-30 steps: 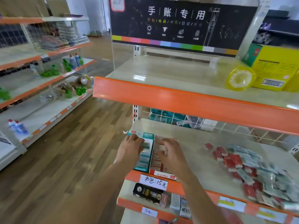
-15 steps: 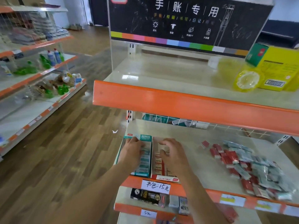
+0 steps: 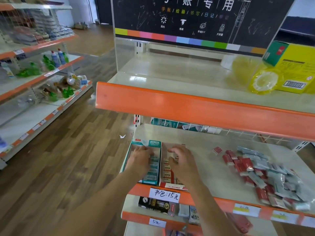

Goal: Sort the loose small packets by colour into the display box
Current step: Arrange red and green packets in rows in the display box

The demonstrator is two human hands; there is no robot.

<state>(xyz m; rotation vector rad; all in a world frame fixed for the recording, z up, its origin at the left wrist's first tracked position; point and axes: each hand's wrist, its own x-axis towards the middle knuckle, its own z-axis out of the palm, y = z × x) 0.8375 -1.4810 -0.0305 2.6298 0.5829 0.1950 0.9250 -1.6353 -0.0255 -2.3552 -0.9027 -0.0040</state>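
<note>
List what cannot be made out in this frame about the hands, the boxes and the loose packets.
- Head view: whether the left hand in the teal display box holds a packet; its own back hides the fingers.
- Right hand: same, over the red display box.
- Packet print: too small and blurred.
- Loose packet pile: the right frame edge cuts it off.

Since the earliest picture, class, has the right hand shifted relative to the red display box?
No clear move. The right hand stays over the red display box, fingers curled at its far end, as before; the apparent shift is the camera's.
</note>
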